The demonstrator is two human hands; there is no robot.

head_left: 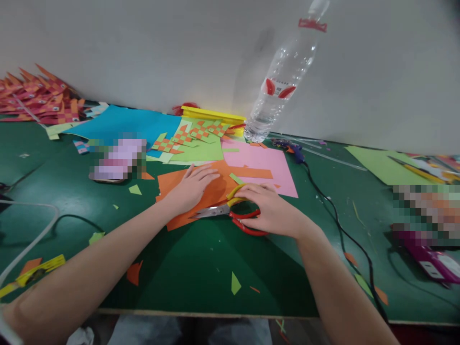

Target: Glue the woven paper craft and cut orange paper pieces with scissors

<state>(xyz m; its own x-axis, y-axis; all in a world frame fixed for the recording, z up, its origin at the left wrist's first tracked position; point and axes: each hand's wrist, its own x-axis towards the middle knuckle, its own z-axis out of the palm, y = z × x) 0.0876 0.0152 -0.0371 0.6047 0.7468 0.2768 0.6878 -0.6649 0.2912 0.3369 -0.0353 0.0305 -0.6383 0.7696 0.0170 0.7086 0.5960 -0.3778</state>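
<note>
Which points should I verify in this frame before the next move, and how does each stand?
1. Right hand gripping the metal scissors with yellow and red handles: ok, held by the handles.
2. Left hand steadying the flat orange paper sheet: ok, it rests on it, palm down.
3. Left fingers apart from the blades: ok.
4. Blades fully shut: cannot tell.
5. Dark green tabletop free of offcuts: not ok, a pointed light green paper scrap lies near the front edge.
6. Tall clear plastic bottle apart from both hands: ok.

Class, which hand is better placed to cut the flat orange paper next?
Probably the right hand: it holds metal scissors with red and yellow handles; the left hand rests on the orange paper.
</note>
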